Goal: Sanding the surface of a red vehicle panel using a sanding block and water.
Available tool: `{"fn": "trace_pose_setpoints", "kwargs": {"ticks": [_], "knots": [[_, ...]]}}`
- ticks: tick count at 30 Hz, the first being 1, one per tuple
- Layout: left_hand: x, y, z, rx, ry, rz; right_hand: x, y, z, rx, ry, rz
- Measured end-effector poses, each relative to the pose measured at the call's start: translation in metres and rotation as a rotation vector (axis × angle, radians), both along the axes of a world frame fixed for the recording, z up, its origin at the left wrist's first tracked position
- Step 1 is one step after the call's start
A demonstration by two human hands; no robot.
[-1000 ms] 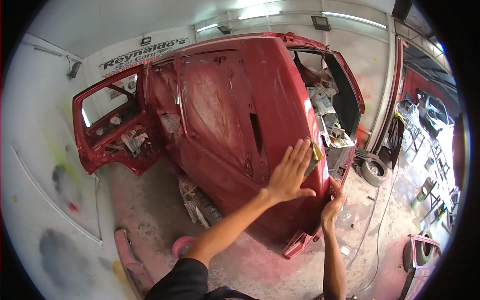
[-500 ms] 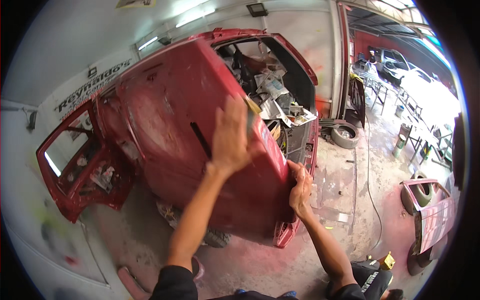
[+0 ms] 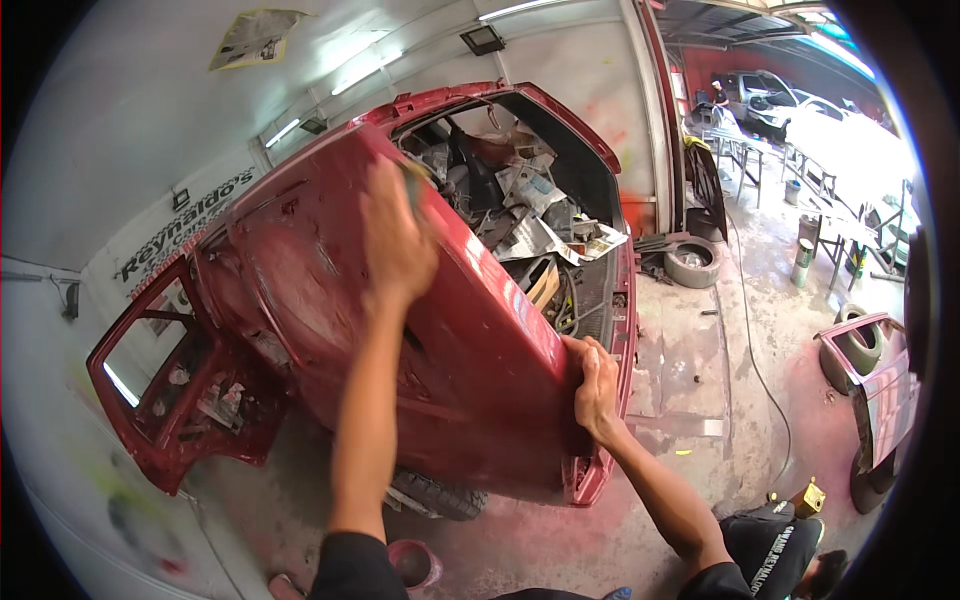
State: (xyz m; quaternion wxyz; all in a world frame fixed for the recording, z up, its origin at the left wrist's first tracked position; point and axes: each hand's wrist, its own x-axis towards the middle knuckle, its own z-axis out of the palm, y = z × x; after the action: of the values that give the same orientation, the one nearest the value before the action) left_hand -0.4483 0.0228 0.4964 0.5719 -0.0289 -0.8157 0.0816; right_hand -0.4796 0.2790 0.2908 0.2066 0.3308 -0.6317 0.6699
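Observation:
A dull red vehicle body (image 3: 460, 410) fills the middle, scuffed and pale in patches. My left hand (image 3: 398, 240), blurred, presses flat on its upper panel over a yellow-green sheet (image 3: 416, 185), apparently abrasive, which shows past the fingertips and is mostly hidden. Lower on the same edge, my right hand (image 3: 595, 390) curls its fingers around the panel's rim. Just beyond the edge, the opening holds crumpled newspapers (image 3: 540, 190), hoses and dark parts. A red door (image 3: 170, 450) hangs open at the left.
A person (image 3: 770, 550) in dark clothing is low at bottom right beside a yellow container (image 3: 808, 498). A pink bucket (image 3: 432, 570) sits below; a loose tyre (image 3: 675, 275) and a panel (image 3: 885, 380) lie right. Trestles (image 3: 740, 140), cars and another person stand beyond.
My left hand has slid up along the panel, away from me, with the sheet. My right hand keeps to the edge. The view has shifted, bringing the crouched person into the lower right.

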Motion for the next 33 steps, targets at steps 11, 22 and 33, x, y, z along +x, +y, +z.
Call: {"fn": "trace_pose_setpoints", "kwargs": {"ticks": [11,22,33], "knots": [[-0.006,0.031,-0.066,0.039,-0.057,-0.140,-0.006,0.012,-0.006,0.003,0.059,-0.127],[-0.012,0.055,-0.095,0.113,0.027,-0.100,-0.006,0.018,-0.005,0.040,0.018,-0.125],[-0.017,-0.043,0.020,0.334,0.122,0.079,-0.002,-0.002,-0.002,0.017,0.126,-0.099]]}}
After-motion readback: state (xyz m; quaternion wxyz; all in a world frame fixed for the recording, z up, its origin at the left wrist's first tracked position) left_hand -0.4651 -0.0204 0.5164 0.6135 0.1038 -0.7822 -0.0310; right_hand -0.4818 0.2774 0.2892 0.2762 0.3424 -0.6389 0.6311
